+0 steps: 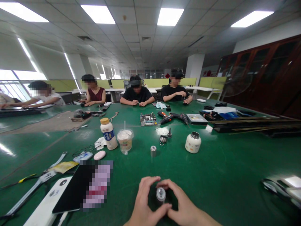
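1. The small metal cylinder [161, 194] sits between my two hands, near my edge of the green table [225, 179], end face turned up.
2. I judge it stiff, fairly heavy for its size and a bit slippery; its curved side looks the best grip.
3. My left hand [143, 202] curves around it, thumb and fingers well apart.
4. My right hand [184, 202] arches likewise, fingertips close behind it; I can't tell whether they touch.

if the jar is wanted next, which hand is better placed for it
Probably the right hand: the jar stands ahead on its side, while the left hand would likely have to reach across. Both hands curve around the nearer cylinder.
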`<state>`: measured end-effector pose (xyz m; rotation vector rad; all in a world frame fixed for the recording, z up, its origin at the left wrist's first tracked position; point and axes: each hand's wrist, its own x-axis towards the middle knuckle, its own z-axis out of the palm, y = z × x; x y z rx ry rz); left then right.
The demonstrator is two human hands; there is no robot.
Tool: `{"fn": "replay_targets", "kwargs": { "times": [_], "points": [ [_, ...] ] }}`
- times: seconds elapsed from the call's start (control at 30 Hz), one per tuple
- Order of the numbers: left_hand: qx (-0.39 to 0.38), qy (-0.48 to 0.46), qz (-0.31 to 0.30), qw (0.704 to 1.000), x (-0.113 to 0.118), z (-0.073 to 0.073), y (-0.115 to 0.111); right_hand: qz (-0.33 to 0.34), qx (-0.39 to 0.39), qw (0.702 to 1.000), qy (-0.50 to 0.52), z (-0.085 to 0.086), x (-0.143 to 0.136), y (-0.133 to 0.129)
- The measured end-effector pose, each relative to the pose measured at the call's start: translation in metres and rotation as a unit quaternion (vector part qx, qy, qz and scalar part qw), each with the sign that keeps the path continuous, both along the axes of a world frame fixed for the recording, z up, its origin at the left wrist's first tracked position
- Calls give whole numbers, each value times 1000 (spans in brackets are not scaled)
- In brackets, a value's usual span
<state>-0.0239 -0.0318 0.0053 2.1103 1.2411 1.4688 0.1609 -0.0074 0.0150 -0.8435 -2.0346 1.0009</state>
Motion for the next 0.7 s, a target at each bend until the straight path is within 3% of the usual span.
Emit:
{"fn": "replay_targets", "kwargs": {
  "times": [0.13, 0.3, 0.4, 0.53, 0.7],
  "points": [
    [-68, 7, 19, 997, -2, -10, 3, -8, 38, 998, 53, 13, 5, -1],
    [-120, 7, -4, 993, -1, -22, 5, -37, 90, 995, 14, 32, -2, -1],
    [-123, -2, -5, 992, 1, -20, 4, -38, 99, 994, 9, 34, -10, -4],
    [-127, -3, 5, 992, 2, -13, 4, -80, 50, 995, 17, 34, -14, -6],
    [-155, 21, 15, 988, 2, -9, 4, -144, 22, 989, 18, 37, 3, 17]
  ]
}}
